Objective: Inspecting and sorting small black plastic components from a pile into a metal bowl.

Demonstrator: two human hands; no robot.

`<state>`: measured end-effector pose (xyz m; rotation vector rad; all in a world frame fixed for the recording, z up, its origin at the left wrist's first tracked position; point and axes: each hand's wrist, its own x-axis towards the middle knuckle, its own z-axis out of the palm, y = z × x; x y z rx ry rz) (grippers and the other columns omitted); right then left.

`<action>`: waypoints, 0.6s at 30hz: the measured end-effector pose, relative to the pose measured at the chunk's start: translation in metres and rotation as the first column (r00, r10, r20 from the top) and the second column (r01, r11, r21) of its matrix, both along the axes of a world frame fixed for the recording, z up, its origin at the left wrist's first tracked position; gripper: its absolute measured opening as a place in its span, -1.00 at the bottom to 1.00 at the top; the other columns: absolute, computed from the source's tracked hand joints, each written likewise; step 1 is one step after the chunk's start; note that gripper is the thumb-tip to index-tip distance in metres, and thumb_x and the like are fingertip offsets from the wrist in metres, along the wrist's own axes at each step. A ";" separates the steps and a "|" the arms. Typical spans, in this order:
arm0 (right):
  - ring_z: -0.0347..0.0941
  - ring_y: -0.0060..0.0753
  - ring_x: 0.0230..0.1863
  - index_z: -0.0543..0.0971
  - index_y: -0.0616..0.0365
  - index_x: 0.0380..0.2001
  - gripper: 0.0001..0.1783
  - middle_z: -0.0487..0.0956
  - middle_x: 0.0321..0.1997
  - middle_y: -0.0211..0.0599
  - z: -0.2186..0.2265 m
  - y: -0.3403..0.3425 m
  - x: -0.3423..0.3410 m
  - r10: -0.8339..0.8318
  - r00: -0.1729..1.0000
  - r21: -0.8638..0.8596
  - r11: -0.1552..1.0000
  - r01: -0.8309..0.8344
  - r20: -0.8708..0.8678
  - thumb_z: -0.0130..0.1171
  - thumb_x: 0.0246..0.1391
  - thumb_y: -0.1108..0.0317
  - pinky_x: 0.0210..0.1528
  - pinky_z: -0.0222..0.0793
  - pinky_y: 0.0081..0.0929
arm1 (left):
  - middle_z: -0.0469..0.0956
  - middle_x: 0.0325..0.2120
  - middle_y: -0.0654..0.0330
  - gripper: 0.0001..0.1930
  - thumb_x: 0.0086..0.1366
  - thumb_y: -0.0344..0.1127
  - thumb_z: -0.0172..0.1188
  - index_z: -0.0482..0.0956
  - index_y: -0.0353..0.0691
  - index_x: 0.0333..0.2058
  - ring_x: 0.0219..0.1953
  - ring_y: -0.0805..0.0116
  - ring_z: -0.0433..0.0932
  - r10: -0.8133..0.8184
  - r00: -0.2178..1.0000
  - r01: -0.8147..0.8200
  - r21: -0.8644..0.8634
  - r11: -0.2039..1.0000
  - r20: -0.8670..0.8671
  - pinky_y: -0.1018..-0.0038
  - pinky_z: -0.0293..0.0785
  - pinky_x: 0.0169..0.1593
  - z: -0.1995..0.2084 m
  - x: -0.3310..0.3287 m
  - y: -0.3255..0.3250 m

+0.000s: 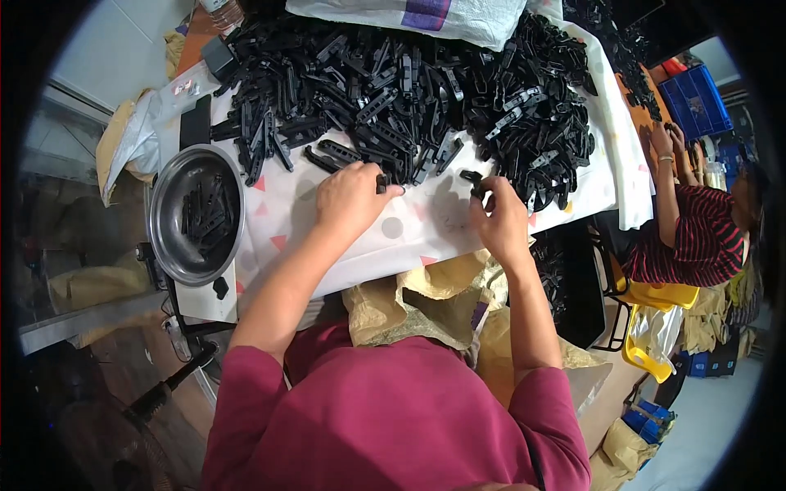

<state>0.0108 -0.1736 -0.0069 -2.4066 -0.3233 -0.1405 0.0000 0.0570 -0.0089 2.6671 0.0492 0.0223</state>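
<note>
One black piece (pixel 381 184) clamped in fingers of left hand (pixel 350 199), second piece (pixel 472 177) pinched by fingers of right hand (pixel 503 219), black heap (pixel 368 98) toward far edge of white surface (pixel 344 250)

Head view: wide fisheye on person's head, looking steeply down past maroon shirt (pixel 393 409) at left hand (pixel 350 195), right hand (pixel 503 214) and worktop (pixel 426 237), all near; edges bend toward dark rim.
</note>
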 end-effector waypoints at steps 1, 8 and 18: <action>0.38 -0.35 -0.54 0.45 0.16 -0.19 -0.65 0.47 -0.45 -0.20 -0.001 0.003 -0.002 -0.002 1.000 -0.001 1.000 0.002 0.001 0.13 -0.14 0.55 -0.44 0.33 -0.49 | 0.52 -0.48 0.10 -0.76 0.01 -0.15 0.25 0.53 -0.19 -0.46 -0.35 0.08 0.52 -0.002 1.000 0.002 -0.001 1.000 0.001 0.25 0.43 -0.30 0.000 0.001 0.001; 0.42 -0.64 -0.48 0.42 0.27 -0.22 -0.78 0.52 -0.42 -0.39 -0.006 0.010 -0.006 -0.018 0.952 0.400 0.905 0.145 -0.304 0.14 0.03 0.47 -0.53 0.33 -0.70 | 0.54 -0.38 0.06 -0.78 -0.03 -0.34 0.17 0.52 -0.18 -0.34 -0.32 0.04 0.51 -0.020 0.998 0.019 -0.020 1.000 -0.051 0.24 0.41 -0.24 0.010 -0.019 0.031; 0.48 -0.53 -0.50 0.46 0.25 -0.34 -0.85 0.53 -0.45 -0.30 0.000 0.022 -0.012 0.113 0.888 0.782 0.532 0.325 -0.446 0.17 0.01 0.46 -0.54 0.43 -0.62 | 0.55 -0.41 0.11 -0.79 -0.02 -0.29 0.20 0.54 -0.15 -0.36 -0.30 0.06 0.51 -0.006 0.999 0.011 -0.153 0.988 0.035 0.30 0.42 -0.20 0.002 -0.024 0.050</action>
